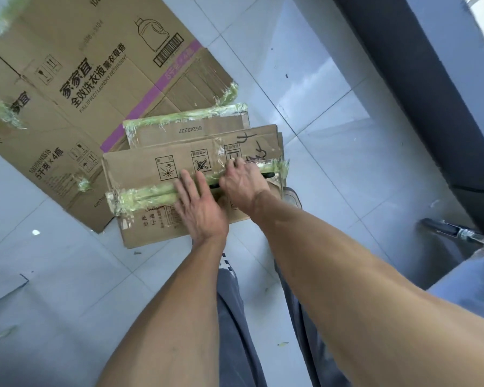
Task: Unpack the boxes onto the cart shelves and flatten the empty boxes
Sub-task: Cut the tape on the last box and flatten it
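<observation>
Cardboard everywhere on the pale tiled floor (305,113). Small taped box (157,174) sits just ahead of the person's feet, top flaps closed, yellow-green tape strip (143,195) along the centre seam, handling symbols printed on the flaps, black scribble near the far right corner.

Left hand (200,209): fingers straight and spread, palm flat on the seam around mid-box, pressing down, gripping nothing.

Right hand (242,184): fingers curled down at the seam right of the left one, knuckles up. A dark gap shows along the seam beside it, towards the right end. Fingertips seem hooked at the flap edge or tape there; can't confirm which. The two hands are just beside each other, apart.

A second flattened piece (190,129), printed 65242227, with the same green tape on its far edge, lies behind the box and touches it.

Large flattened laundry detergent carton (76,88), purple stripe, bottle outline and barcode, is spread on the floor up left; both smaller pieces overlap its near corner.

Grey trousers (235,317) at bottom centre, shoe tip (294,196) visible right of the box. Dark frame (403,79) runs diagonally at top right, with a metal part near the right edge, blurred.
</observation>
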A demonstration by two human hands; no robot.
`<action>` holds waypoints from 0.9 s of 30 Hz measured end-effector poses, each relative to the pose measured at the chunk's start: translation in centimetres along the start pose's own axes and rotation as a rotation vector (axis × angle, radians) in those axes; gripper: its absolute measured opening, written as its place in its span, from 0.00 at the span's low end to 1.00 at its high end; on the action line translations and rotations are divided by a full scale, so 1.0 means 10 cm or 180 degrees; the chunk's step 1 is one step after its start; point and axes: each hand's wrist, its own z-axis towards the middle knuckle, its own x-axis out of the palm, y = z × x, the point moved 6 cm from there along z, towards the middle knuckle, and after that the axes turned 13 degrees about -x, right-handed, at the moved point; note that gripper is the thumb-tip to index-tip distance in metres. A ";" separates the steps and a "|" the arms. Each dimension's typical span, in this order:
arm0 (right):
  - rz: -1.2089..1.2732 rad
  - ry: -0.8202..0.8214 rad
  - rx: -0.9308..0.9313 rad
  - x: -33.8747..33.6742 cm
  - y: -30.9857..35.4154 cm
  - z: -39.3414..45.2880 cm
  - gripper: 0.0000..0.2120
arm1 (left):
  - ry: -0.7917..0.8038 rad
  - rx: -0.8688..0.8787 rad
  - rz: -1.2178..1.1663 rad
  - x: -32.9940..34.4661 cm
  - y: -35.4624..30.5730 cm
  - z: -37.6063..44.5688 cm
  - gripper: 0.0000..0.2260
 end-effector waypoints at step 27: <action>0.2089 -0.1040 0.2975 0.55 -1.08 -1.13 0.08 | 0.0449 -0.0773 0.0632 0.09 -0.20 0.12 0.31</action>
